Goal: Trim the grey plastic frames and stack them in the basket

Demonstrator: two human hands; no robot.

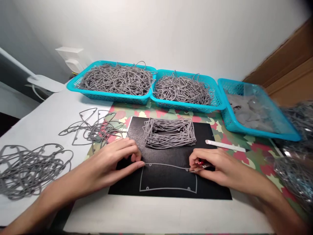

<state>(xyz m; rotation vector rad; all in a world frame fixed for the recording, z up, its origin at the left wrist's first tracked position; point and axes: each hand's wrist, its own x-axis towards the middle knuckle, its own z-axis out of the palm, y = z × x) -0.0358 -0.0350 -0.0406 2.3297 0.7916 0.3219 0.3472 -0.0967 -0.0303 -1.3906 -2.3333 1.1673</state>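
A thin grey rubber gasket (168, 188), a four-sided frame with small tabs near its corners, lies flat on a black mat (166, 179). My left hand (124, 155) is at its upper left corner, fingers curled and thumb tip against the strip. At the upper right corner, my right hand (210, 163) is closed around a small pointed metal tool (199, 168) with a red part; its tip is by the tab there. Most of the tool is hidden by the fingers. Just beyond the gasket, a stack of similar gaskets (170, 143) rests on the mat.
Two turquoise baskets (112, 95) (188, 107) heaped with grey gaskets stand along the wall. A third basket (259, 132) holds grey pieces and clear plastic. Loose gaskets (31, 169) lie at the left. A white strip (226, 146) and plastic bags (293, 173) are at the right.
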